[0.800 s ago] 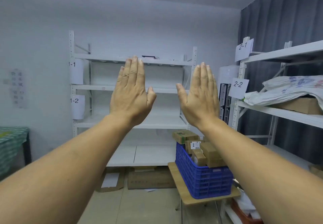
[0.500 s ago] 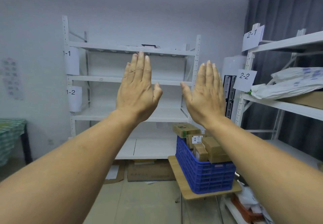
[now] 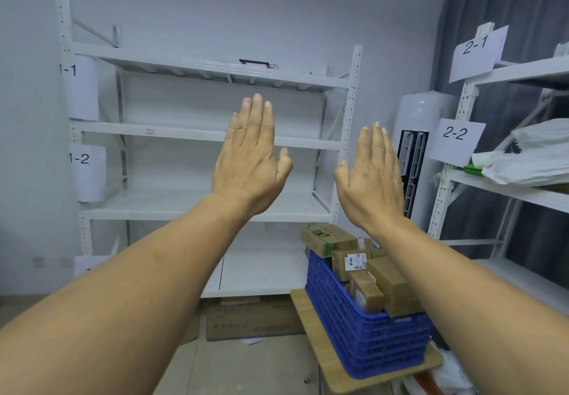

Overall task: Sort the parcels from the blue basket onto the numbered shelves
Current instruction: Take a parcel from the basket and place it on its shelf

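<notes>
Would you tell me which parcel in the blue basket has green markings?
The topmost box at the far end of the blue basket; the others are plain brown.

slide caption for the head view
Left hand and right hand raised open before the numbered shelves; cardboard parcels wait in the blue basket.

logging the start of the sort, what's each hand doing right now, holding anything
Left hand: open, fingers straight, holding nothing.
Right hand: open, fingers straight, holding nothing.
</notes>
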